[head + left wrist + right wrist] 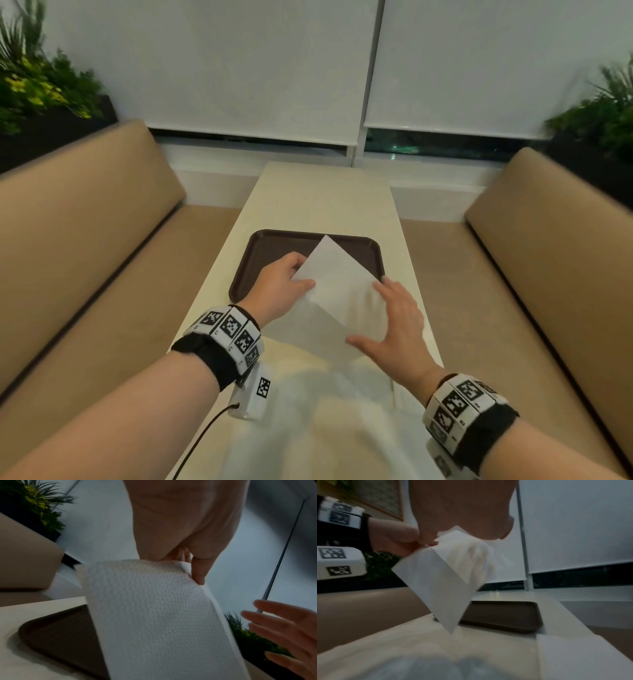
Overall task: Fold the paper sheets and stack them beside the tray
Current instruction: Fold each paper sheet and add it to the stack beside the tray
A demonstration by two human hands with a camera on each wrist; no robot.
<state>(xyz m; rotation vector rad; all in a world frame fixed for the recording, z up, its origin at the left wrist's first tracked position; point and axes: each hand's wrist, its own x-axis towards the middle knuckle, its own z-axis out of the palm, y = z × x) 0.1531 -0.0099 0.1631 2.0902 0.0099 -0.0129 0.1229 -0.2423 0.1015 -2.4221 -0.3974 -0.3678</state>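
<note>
The left hand (281, 286) is pinching the paper sheet (337, 291) at its left edge, thumb on top, its grip lifting the sheet clear of the worktop (322, 198) and over the near right of the brown tray (260, 253), probably to fold it. The right hand (394, 325), fingers spread wide, is hovering at the sheet's right edge, holding nothing.

Bare forearms. Each wrist wears a black strap (205, 356) ringed with white blocks (231, 329) bearing black square-code markers; a thin black cable (202, 442) trails below the left.
</note>
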